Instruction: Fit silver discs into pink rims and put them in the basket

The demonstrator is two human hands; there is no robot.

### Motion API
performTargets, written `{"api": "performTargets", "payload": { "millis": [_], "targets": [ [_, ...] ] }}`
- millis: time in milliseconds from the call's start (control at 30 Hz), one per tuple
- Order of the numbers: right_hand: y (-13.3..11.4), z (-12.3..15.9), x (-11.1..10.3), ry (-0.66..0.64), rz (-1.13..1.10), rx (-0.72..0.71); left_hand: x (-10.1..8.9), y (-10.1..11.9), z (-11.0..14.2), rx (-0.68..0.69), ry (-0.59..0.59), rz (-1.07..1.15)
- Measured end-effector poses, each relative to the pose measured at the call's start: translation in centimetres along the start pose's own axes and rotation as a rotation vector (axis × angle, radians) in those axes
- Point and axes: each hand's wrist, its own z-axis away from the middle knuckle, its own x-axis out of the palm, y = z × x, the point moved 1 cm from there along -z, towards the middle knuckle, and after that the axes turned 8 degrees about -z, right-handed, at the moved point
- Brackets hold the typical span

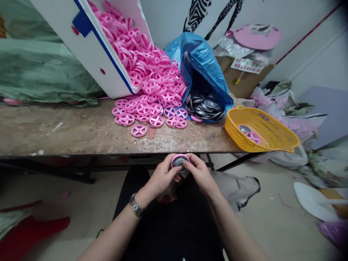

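Note:
Between my two hands, just off the table's front edge, is a small toy wheel [177,160] with a pink rim and a grey disc inside it. My left hand [163,174] grips its left side, thumb pressed on the disc. On the other side my right hand [199,171] holds the rim, its thumb also on the disc face. Pink spoked wheels [139,131] lie loose on the table, spreading from a large heap [148,69]. Dark grey discs [205,106] fill the mouth of a blue plastic bag [201,54].
A white box [89,47] on its side spills the pink heap onto the worn wooden table [65,134]. A yellow basket [268,130] at the right edge holds a few wheels. Green sheeting [46,69] covers the left. Filled plastic bags [288,105] stand beyond the basket.

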Motion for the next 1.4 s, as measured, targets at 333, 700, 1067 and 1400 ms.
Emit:
{"api": "performTargets", "payload": {
  "millis": [333,700,1067,1400],
  "targets": [
    [0.7,1.5,-0.3,0.097,0.019,-0.071,1.1,0.6,0.3,0.051,0.071,-0.065],
    [-5.1,1.0,-6.4,0.36,0.389,-0.282,3.0,-0.3,-0.3,0.018,0.012,-0.012],
    [-10.5,-2.8,-18.2,0.777,1.251,-0.58,0.9,-2.4,0.0,-0.066,0.032,-0.07],
    [-4.7,-11.3,-2.9,0.145,1.148,-0.545,0.4,-1.6,0.2,-0.066,0.015,-0.106]
  ]
}}
